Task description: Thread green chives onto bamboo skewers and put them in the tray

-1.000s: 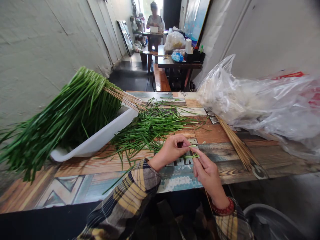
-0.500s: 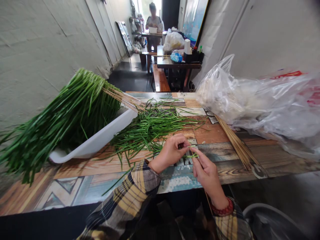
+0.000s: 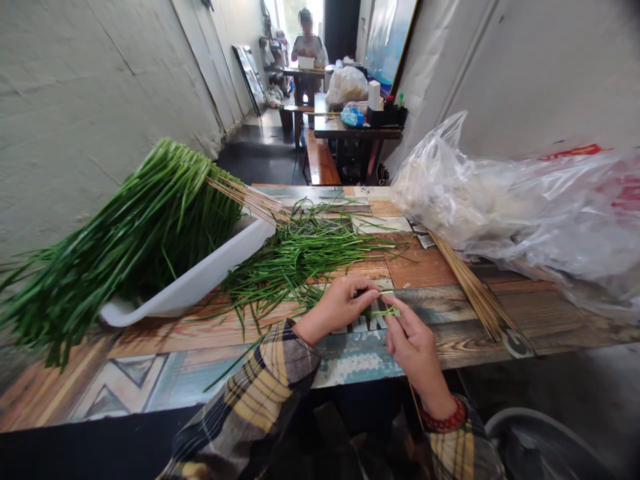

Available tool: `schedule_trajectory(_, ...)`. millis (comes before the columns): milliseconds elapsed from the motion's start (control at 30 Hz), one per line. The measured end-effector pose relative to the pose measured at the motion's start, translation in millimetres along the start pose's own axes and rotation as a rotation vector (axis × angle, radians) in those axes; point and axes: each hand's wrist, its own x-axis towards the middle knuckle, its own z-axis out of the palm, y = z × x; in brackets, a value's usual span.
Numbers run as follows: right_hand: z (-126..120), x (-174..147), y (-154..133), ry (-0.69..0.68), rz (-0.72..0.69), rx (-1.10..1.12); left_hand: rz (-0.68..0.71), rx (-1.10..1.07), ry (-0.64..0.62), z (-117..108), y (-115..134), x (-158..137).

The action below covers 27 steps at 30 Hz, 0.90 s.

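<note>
My left hand [image 3: 344,301] is closed, its thumb and fingers pinching a green chive whose pale end points to the right. Facing it, my right hand [image 3: 413,341] grips a thin bamboo skewer [image 3: 415,401], which runs down past the wrist. A few short chive ends [image 3: 385,311] sit at the skewer's tip, between the fingers of both hands. Just beyond my left hand lies a loose heap of chives [image 3: 315,253]. To the left, threaded chives [image 3: 170,200] hang in thick rows over a white tray [image 3: 200,280], with their skewers [image 3: 247,197] sticking out to the right.
Bare bamboo skewers [image 3: 465,287] lie on the patterned wooden table [image 3: 415,263] at right. Behind them is a large clear plastic bag [image 3: 500,193]. A grey tub [image 3: 530,417] stands below the table's right edge. Farther off, a person [image 3: 306,47] is at another table.
My left hand has shifted slightly, and its fingers have tilted toward the skewer tip. The right hand stays nearly in place.
</note>
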Motion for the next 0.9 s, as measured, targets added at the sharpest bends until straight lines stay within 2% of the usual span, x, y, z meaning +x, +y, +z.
schedule_trajectory(233, -0.4, -0.8, -0.4, -0.009, 0.022, 0.013, -0.025, -0.034, 0.047, -0.8, 0.0, -0.2)
schedule_trajectory(567, 0.6, -2.9, -11.3, 0.011, 0.001, 0.018, -0.040, -0.171, -0.023, 1.2, -1.0, 0.3)
schedule_trajectory(900, 0.9, -3.1, -10.2, 0.024, -0.014, -0.004, -0.083, -0.244, -0.068, 2.4, -2.6, -0.6)
